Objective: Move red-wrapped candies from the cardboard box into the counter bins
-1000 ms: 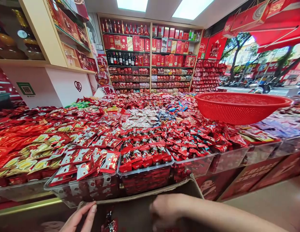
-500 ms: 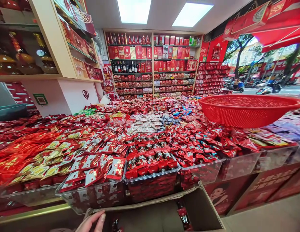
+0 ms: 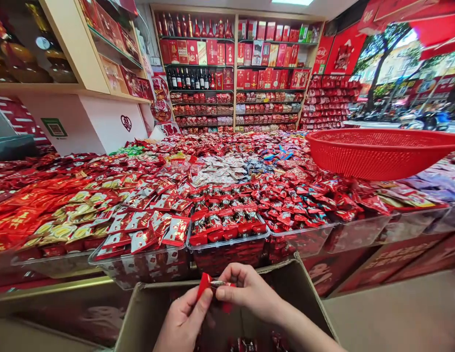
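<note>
Fingers [image 3: 203,300] of the left hand [image 3: 182,317] and right hand [image 3: 254,292] gripped a red packet [image 3: 204,282] between them, above a cardboard box [image 3: 141,313] with more packets [image 3: 247,345] inside.

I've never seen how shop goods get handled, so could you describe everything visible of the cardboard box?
The cardboard box looks brown, with thin walls and a slightly uneven rim. It is open at the top, in front of the clear bins; its near side and base are out of view. Shiny red-and-dark packets lie inside. The left hand and right hand are over its opening, fingers on a red wrapper. Whether the bins touch it is unclear.
</note>
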The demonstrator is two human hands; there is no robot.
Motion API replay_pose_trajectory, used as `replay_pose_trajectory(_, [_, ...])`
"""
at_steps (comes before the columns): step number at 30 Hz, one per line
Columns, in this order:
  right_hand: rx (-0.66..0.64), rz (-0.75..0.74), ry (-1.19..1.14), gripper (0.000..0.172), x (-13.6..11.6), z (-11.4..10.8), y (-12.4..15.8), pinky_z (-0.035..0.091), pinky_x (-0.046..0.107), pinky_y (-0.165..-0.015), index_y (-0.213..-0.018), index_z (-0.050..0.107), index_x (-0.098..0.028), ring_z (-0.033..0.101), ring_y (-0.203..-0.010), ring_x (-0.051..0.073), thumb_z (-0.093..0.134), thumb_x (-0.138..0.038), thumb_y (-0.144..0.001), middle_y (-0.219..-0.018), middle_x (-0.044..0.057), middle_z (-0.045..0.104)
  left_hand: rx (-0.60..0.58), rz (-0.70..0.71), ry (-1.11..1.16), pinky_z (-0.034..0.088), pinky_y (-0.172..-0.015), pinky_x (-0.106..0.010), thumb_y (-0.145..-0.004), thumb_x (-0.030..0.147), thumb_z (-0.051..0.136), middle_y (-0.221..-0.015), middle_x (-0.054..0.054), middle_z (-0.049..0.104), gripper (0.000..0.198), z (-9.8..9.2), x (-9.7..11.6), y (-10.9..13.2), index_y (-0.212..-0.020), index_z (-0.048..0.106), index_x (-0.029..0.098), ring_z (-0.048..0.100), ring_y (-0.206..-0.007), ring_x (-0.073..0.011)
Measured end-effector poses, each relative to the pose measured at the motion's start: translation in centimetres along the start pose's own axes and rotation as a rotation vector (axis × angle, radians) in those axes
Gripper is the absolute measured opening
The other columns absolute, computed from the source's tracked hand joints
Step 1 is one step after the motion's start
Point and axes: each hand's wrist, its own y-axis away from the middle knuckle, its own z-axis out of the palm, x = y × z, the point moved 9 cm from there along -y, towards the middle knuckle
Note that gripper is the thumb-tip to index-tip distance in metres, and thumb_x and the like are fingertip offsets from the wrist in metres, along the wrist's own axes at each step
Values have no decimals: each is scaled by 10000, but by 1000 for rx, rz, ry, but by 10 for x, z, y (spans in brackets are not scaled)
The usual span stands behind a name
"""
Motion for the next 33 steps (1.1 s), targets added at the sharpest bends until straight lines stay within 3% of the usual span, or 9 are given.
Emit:
replay_pose_trajectory(4, [139,-82,-109,353,0,-10,-2,337,227,-519,-592,504,-134,449,-493,78,706,-423,-593,-533,-22,535,25,-96,4,308,-430,-180,-742,514,515,-536,4,625,381,0,8,-4,-761,665,164,499,-478,-84])
replay_pose_trajectory(10, [245,-192,-193,292,1,-20,6,335,226,-512,-575,527,-145,425,-509,80,666,-383,-671,-540,-22,517,116,-110,142,326,-432,-182,-717,511,553,-503,-4,627,390,5,2,-3,-785,653,141,500,-428,-71])
replay_pose_trajectory(14, [331,-684,350,43,-45,-18,31,418,287,-654,-724,628,-175,538,-698,140,612,-210,-745,-744,42,634,111,-176,347,397,-482,-207,-719,502,559,-684,-22,676,498,14,4,0,-1100,548,182,558,-525,-100])
replay_pose_trajectory(17, [298,-924,669,157,-60,0,51,423,326,-738,-862,637,-220,515,-842,172,623,-145,-725,-920,64,623,77,-189,467,462,-611,-236,-740,445,566,-941,-39,673,470,18,12,2,-1151,501,226,614,-724,-135])
replay_pose_trajectory(19, [296,-864,653,234,-56,0,49,416,360,-789,-934,611,-234,479,-947,205,644,-187,-708,-1033,81,571,77,-181,464,471,-675,-232,-709,392,621,-986,-36,671,448,15,14,2,-1116,523,231,619,-816,-151])
replay_pose_trajectory(21, [333,-675,439,320,-43,-11,39,432,359,-771,-1019,544,-238,491,-940,205,640,-253,-714,-1036,84,546,96,-148,424,478,-689,-234,-682,375,652,-1007,-45,674,467,11,14,0,-1109,526,235,617,-882,-177])
replay_pose_trajectory(23, [340,-430,135,337,-19,-20,24,454,303,-659,-1014,490,-220,530,-774,157,630,-317,-724,-885,49,559,123,-110,367,488,-677,-239,-673,392,654,-1068,-55,660,489,7,12,-1,-1120,519,247,611,-923,-199])
replay_pose_trajectory(26, [258,-190,-172,292,7,-15,10,397,221,-502,-766,485,-170,464,-518,81,651,-398,-690,-630,-23,512,137,-78,327,487,-712,-223,-669,401,658,-1135,-55,635,485,4,9,-3,-1114,532,254,579,-1013,-208])
replay_pose_trajectory(33, [217,-256,-232,339,-6,-14,13,350,197,-504,-588,456,-152,436,-499,64,669,-403,-669,-522,-27,514,143,-99,549,455,-867,-282,-637,399,691,-993,-24,704,495,7,6,-4,-1091,532,278,617,-966,-191])
